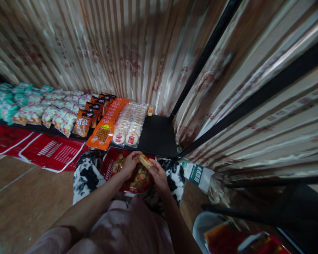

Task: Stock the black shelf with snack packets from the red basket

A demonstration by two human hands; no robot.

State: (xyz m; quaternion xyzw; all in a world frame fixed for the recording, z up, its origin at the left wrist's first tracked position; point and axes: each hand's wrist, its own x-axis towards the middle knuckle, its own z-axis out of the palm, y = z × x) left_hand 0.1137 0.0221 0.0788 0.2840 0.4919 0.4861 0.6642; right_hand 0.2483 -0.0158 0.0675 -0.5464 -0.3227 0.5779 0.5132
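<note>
**Small snack packet held over a red basket at the low shelf**

My left hand (129,163) and right hand (157,174) meet over my lap, both closed on one small yellow-orange snack packet (145,160), a short block in a shiny wrapper. The left fingers curl round its near end; the right thumb and fingers pinch the far end. Neither hand is open wide. The packet hangs just above the red basket (110,165) that rests on my knees, a plastic basket with a slotted wall. In it lies a heap of similar small wrapped snacks (137,178), yellow and reddish, glossy; I cannot tell them apart one by one. Under the basket are my black-and-white patterned trousers (87,174).

Just beyond the basket runs a low black shelf (159,135), flat and matt, bare at its right end. On it stand rows of goods: clear bags of round pale crackers (128,127), next to them flat orange packets (106,127), then dark orange bags (87,121), then white-and-red bags (59,120), and green packets (5,102) at the far left. Red flattened baskets (53,151) lie on the brown floor (23,197) below. Striped, creased sheeting (108,46) hangs behind the shelf.
</note>
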